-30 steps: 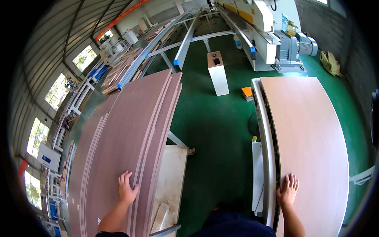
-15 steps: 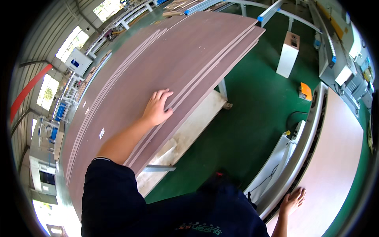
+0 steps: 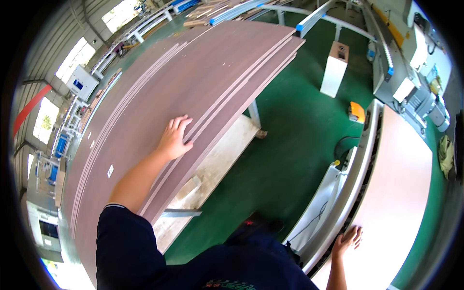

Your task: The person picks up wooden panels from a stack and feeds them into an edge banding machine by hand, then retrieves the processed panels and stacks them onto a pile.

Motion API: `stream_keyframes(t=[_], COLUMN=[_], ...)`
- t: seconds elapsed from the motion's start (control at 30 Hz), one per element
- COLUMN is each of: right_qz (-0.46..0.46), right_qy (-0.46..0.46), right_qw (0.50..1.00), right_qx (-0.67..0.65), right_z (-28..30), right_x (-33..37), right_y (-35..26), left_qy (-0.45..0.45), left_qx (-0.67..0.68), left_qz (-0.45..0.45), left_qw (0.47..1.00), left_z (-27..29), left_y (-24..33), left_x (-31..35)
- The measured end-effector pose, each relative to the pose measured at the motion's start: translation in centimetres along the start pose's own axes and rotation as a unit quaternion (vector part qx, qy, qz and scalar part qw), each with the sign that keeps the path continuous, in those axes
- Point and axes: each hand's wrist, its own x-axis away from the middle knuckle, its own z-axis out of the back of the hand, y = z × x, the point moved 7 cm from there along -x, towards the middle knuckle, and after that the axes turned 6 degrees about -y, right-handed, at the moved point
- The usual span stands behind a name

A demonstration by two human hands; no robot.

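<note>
My left hand [image 3: 175, 140] lies on the large brown panel [image 3: 159, 92] to the left, near its long right edge, fingers stretched and thumb apart. Beneath that panel more brown boards [image 3: 270, 72] show as stepped edges. At the lower right my right hand [image 3: 347, 242] rests on a pale panel [image 3: 401, 179], its fingers slightly bent and spread. That panel lies on a machine bed with a grey metal rail [image 3: 355, 193] along its left side. Neither hand is wrapped round anything.
Green floor [image 3: 290, 130] runs between the stack and the machine. On it stand a white box-like stand [image 3: 335, 70] and an orange foot pedal [image 3: 356, 112]. A pale board [image 3: 217, 159] lies below the stack's edge. A blue-capped rail [image 3: 311, 20] sits at the stack's far end.
The view has turned slightly, so the stack and machine sit farther left in the picture. Both hands stay resting on their panels.
</note>
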Motion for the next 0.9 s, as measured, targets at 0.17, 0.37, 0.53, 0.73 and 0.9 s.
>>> stream_keyframes(t=[0.17,0.37,0.53,0.73,0.9], right_qz=[-0.034,-0.045,-0.016,-0.028,-0.021], right_qy=[-0.032,-0.07,-0.027,-0.032,-0.034], right_qw=[0.999,0.995,0.998,0.997,0.998], right_qx=[-0.022,-0.062,-0.063,-0.059,-0.055], right_z=[1.2,2.7,1.7,1.6,1.3], right_x=[0.0,0.3,0.3,0.3,0.1], right_y=[-1.3,-2.1,-2.0,-1.7,-1.8], left_qy=[0.004,0.009,0.006,0.005,0.009], left_qx=[-0.013,0.0,-0.005,-0.01,-0.001], left_qz=[0.004,-0.013,0.004,0.015,0.018], left_qw=[1.0,1.0,1.0,1.0,1.0], left_z=[-0.8,-1.0,-1.0,-1.0,-0.8], left_y=[-0.4,-0.6,-0.8,-0.2,-0.5], left_x=[0.0,0.2,0.5,-0.2,-0.2])
